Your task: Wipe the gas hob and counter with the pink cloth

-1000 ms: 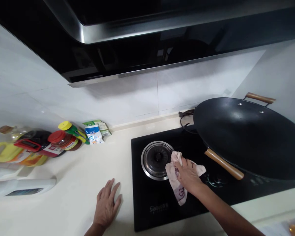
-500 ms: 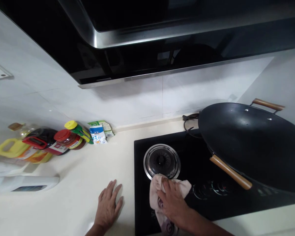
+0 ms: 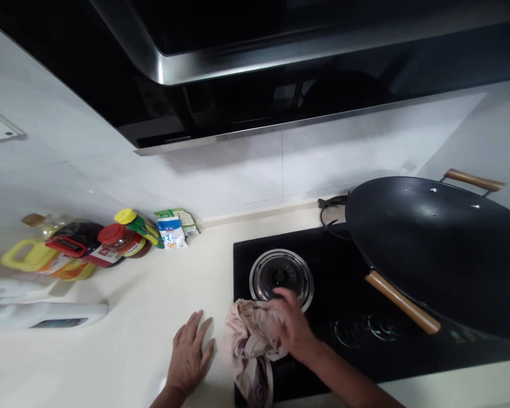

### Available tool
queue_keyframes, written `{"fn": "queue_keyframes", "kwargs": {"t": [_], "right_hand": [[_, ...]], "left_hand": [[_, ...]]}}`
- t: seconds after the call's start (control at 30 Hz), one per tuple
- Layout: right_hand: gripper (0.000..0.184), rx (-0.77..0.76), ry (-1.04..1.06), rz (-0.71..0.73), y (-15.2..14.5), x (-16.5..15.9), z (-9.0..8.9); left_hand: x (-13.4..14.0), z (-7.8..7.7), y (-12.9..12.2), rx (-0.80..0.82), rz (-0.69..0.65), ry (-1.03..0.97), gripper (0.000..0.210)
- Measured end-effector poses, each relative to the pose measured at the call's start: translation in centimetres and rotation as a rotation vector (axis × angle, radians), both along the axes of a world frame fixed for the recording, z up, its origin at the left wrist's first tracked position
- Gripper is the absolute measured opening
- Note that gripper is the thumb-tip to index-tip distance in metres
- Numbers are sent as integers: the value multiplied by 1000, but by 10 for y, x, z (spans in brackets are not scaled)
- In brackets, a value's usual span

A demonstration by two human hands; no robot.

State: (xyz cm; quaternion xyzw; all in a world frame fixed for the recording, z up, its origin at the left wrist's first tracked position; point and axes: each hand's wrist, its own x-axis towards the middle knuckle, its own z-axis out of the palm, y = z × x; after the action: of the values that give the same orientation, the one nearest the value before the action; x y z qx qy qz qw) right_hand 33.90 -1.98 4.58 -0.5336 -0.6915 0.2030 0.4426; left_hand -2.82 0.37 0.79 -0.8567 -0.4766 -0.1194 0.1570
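Note:
My left hand (image 3: pixel 190 352) lies flat on the pale countertop with its fingers spread, holding nothing. To its right, my right hand (image 3: pixel 295 324) is at the near side of the round burner (image 3: pixel 281 266), slightly blurred. Its palm side is on a crumpled pinkish cloth (image 3: pixel 255 328) with purple print, and one finger sticks out over the burner's rim. The cloth lies across the left edge of the black glass cooktop (image 3: pixel 335 266), its tail hanging towards me. Part of my grip is hidden behind the cloth's folds.
A large black wok (image 3: pixel 442 249) with wooden handles covers the cooktop's right side. Along the left wall stand a yellow-handled jug (image 3: pixel 46 260), a dark bottle (image 3: pixel 87 241), a red-lidded jar (image 3: pixel 123 241), a yellow-capped bottle (image 3: pixel 138 224) and packets (image 3: pixel 172 232). The range hood (image 3: pixel 238 102) overhangs.
My right hand has pulled the cloth left, to the cooktop's edge, and the cloth is more bunched. My left hand has stayed flat in place. The view has shifted slightly.

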Motion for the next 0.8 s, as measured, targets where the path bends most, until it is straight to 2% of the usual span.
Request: {"fn": "queue_keyframes", "kwargs": {"t": [0.07, 0.1, 0.2, 0.27, 0.33, 0.5, 0.67, 0.8], "right_hand": [[25, 65, 67, -336, 5, 39, -10], [27, 61, 56, -450, 10, 57, -15], [35, -133, -50, -714, 32, 97, -26], [40, -274, -107, -822, 47, 106, -32], [44, -343, -136, -849, 57, 104, -36], [48, -415, -247, -790, 64, 105, -39], [54, -513, -403, -901, 74, 123, -40], [61, -543, -434, -907, 80, 121, -42]], "left_hand": [[0, 0, -1, -15, 18, 8, 46], [1, 0, -1, -26, 27, 13, 45], [2, 1, -3, -49, 45, 18, 45], [2, 2, -4, -56, 47, 13, 45], [3, 2, -5, -56, 43, 2, 44], [5, 3, -7, -42, 45, -23, 43], [8, 6, -10, -58, 44, -34, 44], [7, 7, -10, -70, 41, -67, 42]]}}
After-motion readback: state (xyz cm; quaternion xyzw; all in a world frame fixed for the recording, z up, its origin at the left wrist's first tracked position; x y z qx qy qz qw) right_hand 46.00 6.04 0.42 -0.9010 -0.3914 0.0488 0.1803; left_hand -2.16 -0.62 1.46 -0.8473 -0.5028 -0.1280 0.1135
